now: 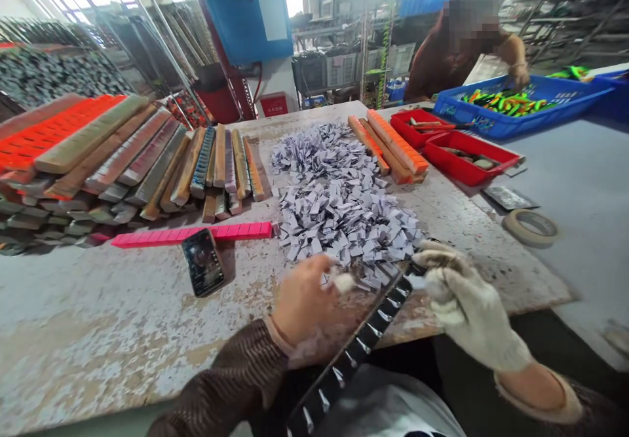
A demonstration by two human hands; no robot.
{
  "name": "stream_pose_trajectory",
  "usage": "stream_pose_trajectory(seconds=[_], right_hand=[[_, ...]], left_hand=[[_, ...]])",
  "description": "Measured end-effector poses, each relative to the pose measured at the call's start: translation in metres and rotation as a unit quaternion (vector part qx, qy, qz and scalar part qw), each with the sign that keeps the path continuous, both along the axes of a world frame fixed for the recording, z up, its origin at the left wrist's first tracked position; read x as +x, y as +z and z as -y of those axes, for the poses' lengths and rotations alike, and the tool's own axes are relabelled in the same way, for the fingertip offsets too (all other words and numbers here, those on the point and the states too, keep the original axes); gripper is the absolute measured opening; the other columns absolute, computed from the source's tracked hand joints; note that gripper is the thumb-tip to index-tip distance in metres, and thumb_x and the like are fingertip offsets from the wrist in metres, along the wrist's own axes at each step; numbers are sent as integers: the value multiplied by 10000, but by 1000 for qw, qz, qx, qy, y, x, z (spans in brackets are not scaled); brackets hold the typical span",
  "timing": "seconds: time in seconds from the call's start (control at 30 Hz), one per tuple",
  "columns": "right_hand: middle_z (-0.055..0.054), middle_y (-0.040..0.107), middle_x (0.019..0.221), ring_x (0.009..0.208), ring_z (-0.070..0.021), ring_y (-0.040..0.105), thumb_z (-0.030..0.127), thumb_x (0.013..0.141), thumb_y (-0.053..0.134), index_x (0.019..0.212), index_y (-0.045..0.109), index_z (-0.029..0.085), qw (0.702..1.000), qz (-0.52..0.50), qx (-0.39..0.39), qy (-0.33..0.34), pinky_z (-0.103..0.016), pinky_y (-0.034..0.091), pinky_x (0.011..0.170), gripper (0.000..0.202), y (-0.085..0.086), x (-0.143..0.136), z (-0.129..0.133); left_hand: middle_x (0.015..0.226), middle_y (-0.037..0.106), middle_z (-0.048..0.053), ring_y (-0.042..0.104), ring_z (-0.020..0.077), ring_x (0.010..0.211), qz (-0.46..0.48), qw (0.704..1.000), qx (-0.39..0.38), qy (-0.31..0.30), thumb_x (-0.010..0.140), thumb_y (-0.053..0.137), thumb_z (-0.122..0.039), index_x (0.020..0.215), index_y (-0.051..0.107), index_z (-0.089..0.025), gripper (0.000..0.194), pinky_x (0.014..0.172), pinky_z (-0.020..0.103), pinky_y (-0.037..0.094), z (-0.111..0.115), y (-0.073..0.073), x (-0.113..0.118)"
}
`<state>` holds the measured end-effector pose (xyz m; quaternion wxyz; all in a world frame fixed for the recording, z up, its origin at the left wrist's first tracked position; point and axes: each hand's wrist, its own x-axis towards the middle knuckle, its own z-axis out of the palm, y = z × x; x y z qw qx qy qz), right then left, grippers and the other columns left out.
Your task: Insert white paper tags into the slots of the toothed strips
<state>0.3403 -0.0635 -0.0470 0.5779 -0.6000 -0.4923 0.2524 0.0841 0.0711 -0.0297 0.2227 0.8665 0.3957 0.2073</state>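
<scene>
My left hand (307, 299) is bare apart from a white covering on a fingertip. Its fingers are curled at the near edge of a heap of small pale grey-white pieces (344, 208); motion blur hides what they pinch. A white knit glove covers my right hand (466, 306), whose fingers close on a small white piece (417, 282) by the far end of a black strip (361, 344). Shiny metal pieces stand in a row along that strip, which slants from my lap over the table's edge.
A phone (202, 263) leans on a pink notched bar (246, 230) at left. Beyond it are stacked wooden bars (147, 155). At right lie orange bars (393, 142), red trays (466, 162) and a tape roll (531, 226). Another person's hand (518, 76) reaches into a blue basket (515, 122).
</scene>
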Motion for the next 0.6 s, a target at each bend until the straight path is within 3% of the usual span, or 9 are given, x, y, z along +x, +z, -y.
stream_pose_trajectory(seconds=[0.07, 0.13, 0.2, 0.27, 0.4, 0.6], right_hand=[[-114, 701, 1079, 990, -298, 697, 333, 972, 528, 1099, 668, 303, 998, 51, 5, -27, -429, 639, 703, 191, -6, 31, -6], [-122, 701, 1071, 1099, -320, 668, 296, 960, 527, 980, 672, 276, 977, 207, 14, -48, -471, 630, 810, 148, -12, 52, -9], [-122, 702, 1114, 1206, -340, 623, 270, 937, 564, 899, 660, 256, 943, 328, 22, -55, -536, 572, 972, 104, -17, 61, -11], [-132, 696, 1169, 1270, -352, 586, 237, 931, 587, 899, 654, 229, 909, 414, 32, -43, -576, 502, 1069, 75, -19, 61, -13], [-165, 683, 1186, 1268, -342, 586, 187, 962, 542, 977, 652, 183, 830, 555, 51, -12, -533, 531, 1036, 111, -15, 56, -18], [-182, 679, 1177, 1204, -333, 613, 148, 943, 523, 915, 647, 169, 814, 579, 30, 37, -525, 533, 1026, 129, -14, 55, -26]], left_hand=[[1153, 677, 125, 641, 284, 1073, -38, 994, 25, 99, 915, 638, -291, 1169, 597, -188, 277, 932, 392, 500, -33, -6, -14], [1175, 663, 167, 616, 326, 1140, -48, 990, 21, 128, 902, 625, -255, 1169, 578, -158, 288, 991, 452, 476, -60, -15, -26], [1090, 676, 145, 636, 317, 1068, -50, 990, 3, 130, 880, 620, -222, 1106, 582, -163, 237, 954, 447, 489, -75, -25, -31], [1011, 675, 105, 647, 283, 969, -45, 991, -15, 126, 861, 610, -197, 1061, 585, -175, 203, 895, 409, 502, -81, -34, -31], [952, 655, 67, 626, 238, 872, -8, 991, -44, 125, 833, 568, -162, 1080, 594, -178, 249, 848, 372, 490, -82, -41, -28], [874, 652, 25, 622, 204, 803, 92, 982, -112, 120, 809, 570, -233, 1074, 607, -184, 271, 792, 334, 492, -80, -43, -31]])
